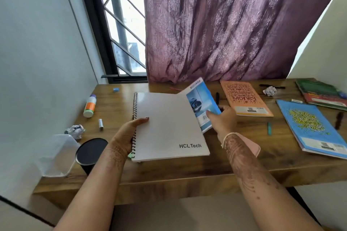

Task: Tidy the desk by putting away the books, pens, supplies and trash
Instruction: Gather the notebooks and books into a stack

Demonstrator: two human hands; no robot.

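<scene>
Two books in hand at mid-desk

The left hand [129, 134] grips the spiral edge of the white notebook [169, 124], thumb flat on its cover. The right hand [224, 119] pinches the tilted blue booklet [201, 97] just beside it. Around them on the wooden desk [187, 170] lie an orange book [246, 97], a glue bottle [90, 106] and crumpled paper [75, 131].

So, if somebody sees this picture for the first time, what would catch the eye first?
First the white spiral notebook marked HCL Tech, at the middle of the wooden desk, which the left hand grips at its coil edge. Just right of it the right hand holds a thin blue book tilted up. Behind hangs a large purple curtain.
</scene>
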